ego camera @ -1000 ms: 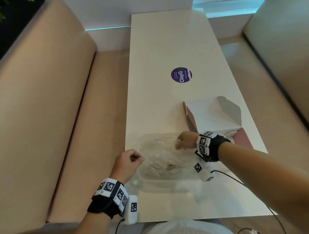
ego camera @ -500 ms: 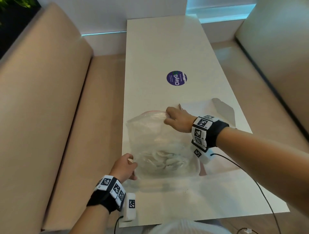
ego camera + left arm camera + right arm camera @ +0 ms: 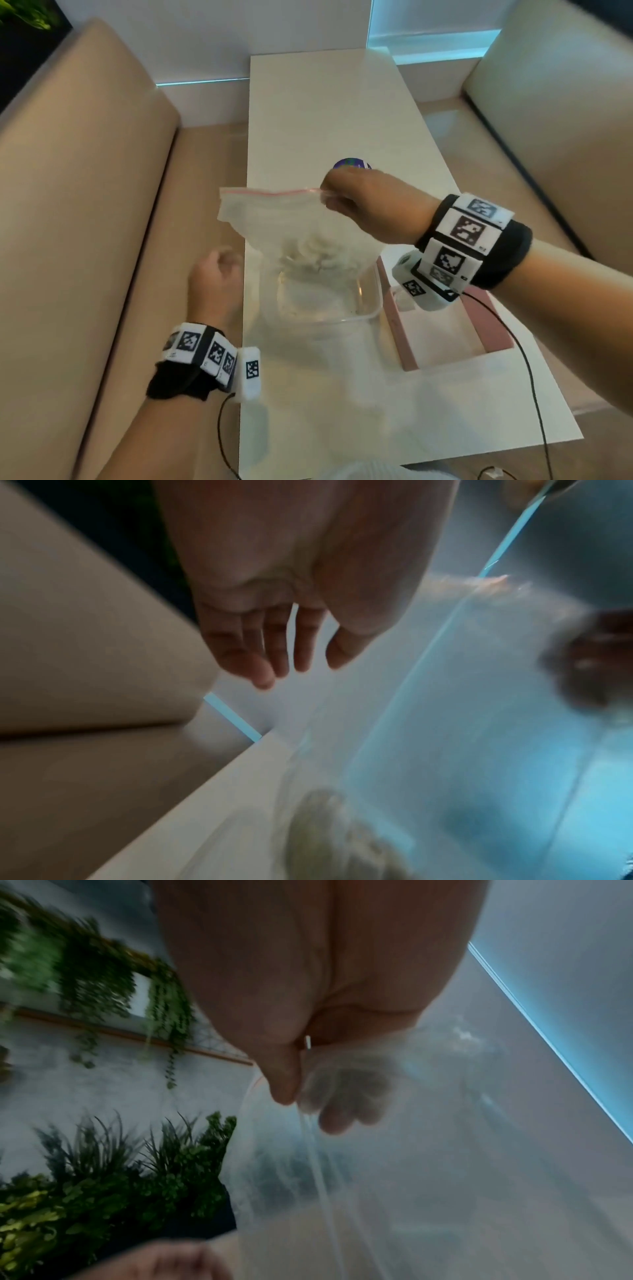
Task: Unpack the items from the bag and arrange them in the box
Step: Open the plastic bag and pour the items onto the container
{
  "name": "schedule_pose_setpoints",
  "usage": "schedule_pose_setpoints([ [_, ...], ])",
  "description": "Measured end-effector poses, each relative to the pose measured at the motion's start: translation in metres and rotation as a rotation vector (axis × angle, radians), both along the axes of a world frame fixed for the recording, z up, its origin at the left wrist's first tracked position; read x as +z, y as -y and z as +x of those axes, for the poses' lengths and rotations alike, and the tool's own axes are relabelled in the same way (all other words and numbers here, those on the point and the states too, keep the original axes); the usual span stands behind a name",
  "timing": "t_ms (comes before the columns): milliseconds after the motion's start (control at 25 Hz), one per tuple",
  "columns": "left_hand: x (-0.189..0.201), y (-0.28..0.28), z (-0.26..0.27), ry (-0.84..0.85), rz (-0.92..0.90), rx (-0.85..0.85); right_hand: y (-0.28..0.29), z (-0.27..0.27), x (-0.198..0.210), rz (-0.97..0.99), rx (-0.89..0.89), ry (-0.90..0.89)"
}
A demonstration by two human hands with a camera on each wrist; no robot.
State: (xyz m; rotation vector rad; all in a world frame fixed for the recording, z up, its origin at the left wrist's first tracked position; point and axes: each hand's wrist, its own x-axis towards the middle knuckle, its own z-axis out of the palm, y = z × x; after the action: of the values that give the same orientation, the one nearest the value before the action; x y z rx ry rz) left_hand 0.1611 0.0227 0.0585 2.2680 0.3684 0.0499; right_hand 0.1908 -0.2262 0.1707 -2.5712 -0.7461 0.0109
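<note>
nearest, the left hand (image 3: 214,274) has let go of the zip-lock bag (image 3: 301,240) and hangs just off the table's (image 3: 308,120) left edge, fingers loosely extended in the wrist view and holding nothing. half a second ago it steadied the bag's lower corner. the right hand (image 3: 363,202) has meanwhile lifted the bag higher, pinching its right top corner by the red-lined seal between thumb and fingers, so the bag now hangs over a clear plastic container (image 3: 363,301). the pale items (too blurred to name) are bunched low inside. the seal looks unopened, so unpacking has likely not begun; the freed left hand is probably needed to pull the zip apart. the pink box (image 3: 493,329) lies open just right of the container. farther off, a purple round sticker (image 3: 349,163) is mostly hidden behind the right hand, its writing unreadable now.
</note>
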Motion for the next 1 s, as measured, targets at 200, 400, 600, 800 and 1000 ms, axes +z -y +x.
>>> schedule_pose_setpoints([
  [200, 0.128, -0.014, -0.018, 0.799, 0.108, -0.095, -0.001, -0.035, 0.047, 0.043, 0.137, 0.238],
  [400, 0.135, -0.016, -0.033, 0.097, 0.258, -0.698, -0.004, -0.050, 0.034, 0.030, 0.115, 0.241],
  [600, 0.094, -0.035, -0.065, -0.107, -0.158, -0.704, -0.001, -0.085, -0.007, 0.000, -0.083, 0.170],
  [800, 0.049, -0.015, -0.077, -0.118, -0.236, -0.549, 0.003, -0.118, -0.055, -0.142, -0.080, -0.150],
  [1000, 0.033, 0.006, -0.083, -0.061, -0.316, -0.413, 0.011, -0.120, -0.052, -0.215, -0.122, -0.014],
])
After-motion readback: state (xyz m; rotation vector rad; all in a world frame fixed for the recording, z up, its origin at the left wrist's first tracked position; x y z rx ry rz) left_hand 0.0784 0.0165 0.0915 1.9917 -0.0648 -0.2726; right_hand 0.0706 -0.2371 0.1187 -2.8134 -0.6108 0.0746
